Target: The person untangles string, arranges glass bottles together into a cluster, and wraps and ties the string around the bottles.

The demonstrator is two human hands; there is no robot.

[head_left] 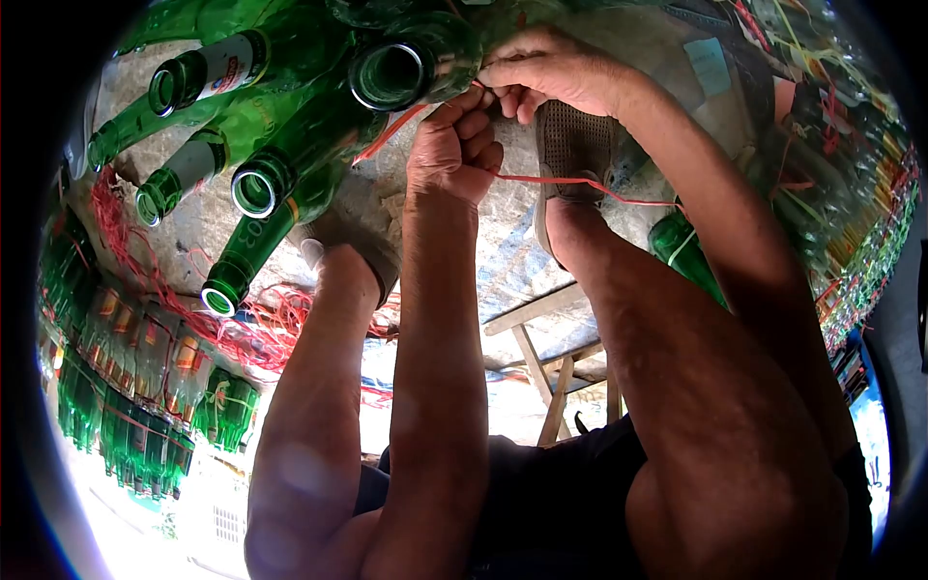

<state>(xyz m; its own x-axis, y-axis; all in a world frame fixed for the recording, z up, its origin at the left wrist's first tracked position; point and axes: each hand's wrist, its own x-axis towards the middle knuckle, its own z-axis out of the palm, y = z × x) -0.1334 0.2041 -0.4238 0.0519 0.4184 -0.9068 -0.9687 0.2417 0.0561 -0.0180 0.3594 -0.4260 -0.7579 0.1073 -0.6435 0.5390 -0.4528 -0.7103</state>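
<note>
Several green glass bottles (266,184) lie bunched at the upper left, their open mouths toward me. A red plastic string (599,188) runs by the bunch and trails from my left hand toward the right. My left hand (454,145) is closed on this string just below the nearest bottle mouths. Touching or nearly touching it, my right hand (546,72) has its thumb and forefinger pinched at the string beside a bottle's side. What lies between the fingertips of both hands is small and partly hidden.
Tangled red string (266,329) lies on the floor at left. Rows of bottles (126,425) stand at lower left, with more bottles (860,222) at right. One green bottle (684,253) lies near my right leg. A wooden stool frame (541,362) is behind my legs.
</note>
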